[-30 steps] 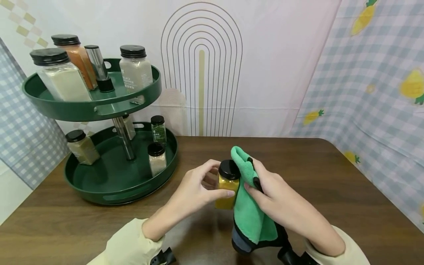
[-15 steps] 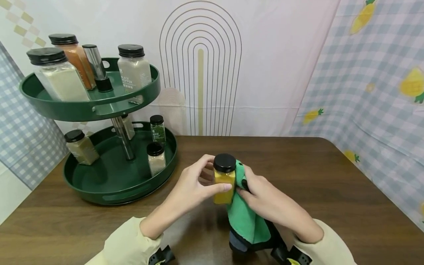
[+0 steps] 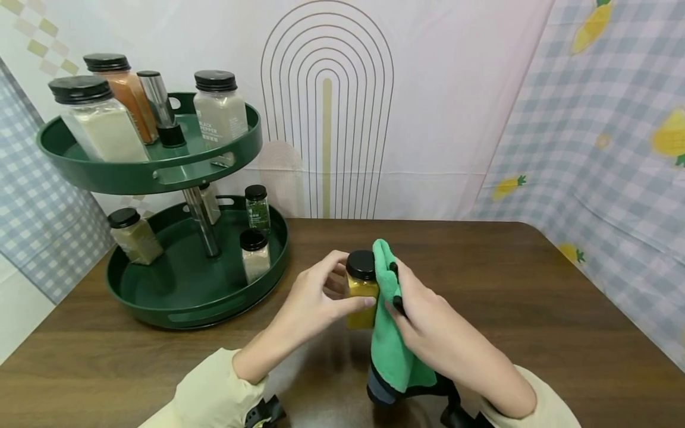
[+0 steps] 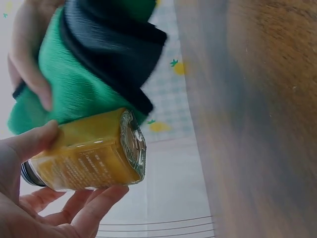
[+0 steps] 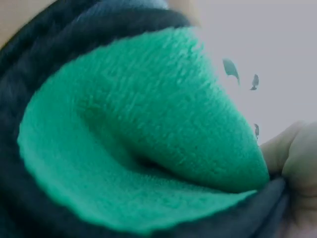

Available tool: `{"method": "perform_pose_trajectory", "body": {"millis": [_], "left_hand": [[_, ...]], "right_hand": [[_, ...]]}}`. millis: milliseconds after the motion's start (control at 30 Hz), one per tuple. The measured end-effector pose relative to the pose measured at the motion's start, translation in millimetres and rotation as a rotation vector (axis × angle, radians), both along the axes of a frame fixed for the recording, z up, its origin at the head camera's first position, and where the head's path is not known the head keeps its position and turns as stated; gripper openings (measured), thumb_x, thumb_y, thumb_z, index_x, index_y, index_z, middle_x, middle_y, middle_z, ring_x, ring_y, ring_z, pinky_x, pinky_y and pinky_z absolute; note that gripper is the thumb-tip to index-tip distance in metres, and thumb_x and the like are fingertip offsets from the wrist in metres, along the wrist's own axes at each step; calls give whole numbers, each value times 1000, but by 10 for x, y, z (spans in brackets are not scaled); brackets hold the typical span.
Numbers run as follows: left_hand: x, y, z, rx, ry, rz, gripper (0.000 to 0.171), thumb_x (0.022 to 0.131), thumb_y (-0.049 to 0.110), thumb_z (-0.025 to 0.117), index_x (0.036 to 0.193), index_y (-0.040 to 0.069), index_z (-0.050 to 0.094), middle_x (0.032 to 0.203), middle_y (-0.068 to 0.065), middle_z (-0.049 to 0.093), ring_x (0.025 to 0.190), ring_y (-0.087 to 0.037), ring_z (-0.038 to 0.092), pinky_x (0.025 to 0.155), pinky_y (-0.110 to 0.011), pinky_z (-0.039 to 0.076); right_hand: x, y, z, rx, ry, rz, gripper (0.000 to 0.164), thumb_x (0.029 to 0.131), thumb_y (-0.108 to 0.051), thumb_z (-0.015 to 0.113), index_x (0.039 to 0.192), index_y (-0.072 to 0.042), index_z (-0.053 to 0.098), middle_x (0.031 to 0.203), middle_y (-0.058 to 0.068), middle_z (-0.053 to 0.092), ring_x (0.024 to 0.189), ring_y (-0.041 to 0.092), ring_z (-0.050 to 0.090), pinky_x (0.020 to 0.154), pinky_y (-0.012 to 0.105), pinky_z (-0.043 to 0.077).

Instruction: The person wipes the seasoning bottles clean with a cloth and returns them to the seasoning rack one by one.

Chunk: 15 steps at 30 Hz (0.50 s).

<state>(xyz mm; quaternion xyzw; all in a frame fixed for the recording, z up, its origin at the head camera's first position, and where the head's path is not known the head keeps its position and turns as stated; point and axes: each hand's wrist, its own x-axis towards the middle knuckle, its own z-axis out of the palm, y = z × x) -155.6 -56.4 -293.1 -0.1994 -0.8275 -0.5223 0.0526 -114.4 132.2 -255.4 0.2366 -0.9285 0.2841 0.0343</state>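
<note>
In the head view my left hand holds a square glass spice jar with a black lid and yellow contents, thumb in front and fingers behind. The left wrist view shows that jar raised off the table, its base and white label print visible. My right hand grips a green cloth with dark edging and presses it to the jar's right side. The cloth's dark blue-grey reverse hangs below. Green folds of the cloth fill most of the right wrist view, hiding the jar there.
A green two-tier turntable rack stands left on the wooden table. Its upper tray bears several black-lidded jars and a steel grinder. Several smaller spice jars stand on the lower tray. Patterned cloths hang behind.
The jar has risen slightly and shifted a little left, staying in my left hand. My right hand has moved the cloth down, then up again along the jar's side.
</note>
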Motion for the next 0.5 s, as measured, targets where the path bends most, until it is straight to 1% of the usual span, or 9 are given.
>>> {"method": "perform_pose_trajectory", "body": {"millis": [33, 100, 167, 233, 300, 367, 400, 500], "left_hand": [[5, -2, 6, 1, 5, 1, 45, 73, 30, 79, 111, 25, 57, 98, 0, 65, 78, -10, 63, 71, -27, 53], [20, -6, 24, 12, 11, 1, 45, 72, 30, 80, 110, 26, 57, 97, 1, 65, 77, -10, 63, 72, -28, 53], [36, -12, 49, 27, 14, -8, 45, 72, 30, 80, 110, 28, 57, 98, 2, 64, 78, -10, 63, 72, -28, 53], [53, -20, 77, 37, 16, -21, 46, 72, 30, 80, 111, 30, 57, 99, 4, 64, 79, -11, 63, 73, -28, 54], [66, -25, 101, 49, 15, -32, 46, 72, 30, 80, 112, 31, 56, 101, 4, 63, 80, -12, 63, 73, -29, 54], [68, -27, 113, 53, 13, -37, 47, 73, 29, 79, 113, 32, 56, 102, 4, 63, 80, -12, 63, 74, -31, 54], [67, -26, 115, 53, 11, -38, 47, 73, 29, 79, 114, 32, 56, 102, 4, 63, 80, -12, 63, 75, -32, 54], [56, -19, 101, 53, 2, -43, 47, 74, 27, 79, 114, 31, 56, 101, 2, 63, 80, -11, 64, 75, -32, 54]], "right_hand": [[-26, -4, -31, 9, -5, 7, 55, 96, -10, 48, 144, -8, 20, 125, 12, 53, 100, 18, 59, 76, 35, 49], [-88, -4, -92, 17, -21, 34, 50, 96, -9, 47, 140, -5, 24, 118, 11, 57, 93, 15, 59, 73, 32, 48], [-152, 11, -146, 25, -36, 79, 45, 96, -7, 46, 136, -2, 28, 110, 10, 59, 88, 13, 59, 70, 29, 47], [-212, 33, -190, 26, -41, 137, 41, 95, -4, 46, 133, -1, 30, 106, 10, 60, 86, 12, 59, 69, 27, 47], [-249, 51, -212, 13, -63, 168, 40, 94, -2, 46, 131, 0, 31, 106, 11, 60, 87, 12, 59, 69, 26, 47], [-263, 65, -204, -11, -99, 170, 41, 95, -3, 46, 132, -1, 31, 107, 11, 60, 88, 12, 59, 69, 26, 47], [-259, 70, -187, -25, -117, 159, 42, 95, -3, 46, 133, -1, 30, 108, 12, 60, 89, 13, 60, 70, 26, 48], [-208, 71, -106, -63, -146, 91, 42, 95, -6, 47, 134, -3, 31, 111, 12, 60, 91, 14, 60, 72, 30, 48]]}}
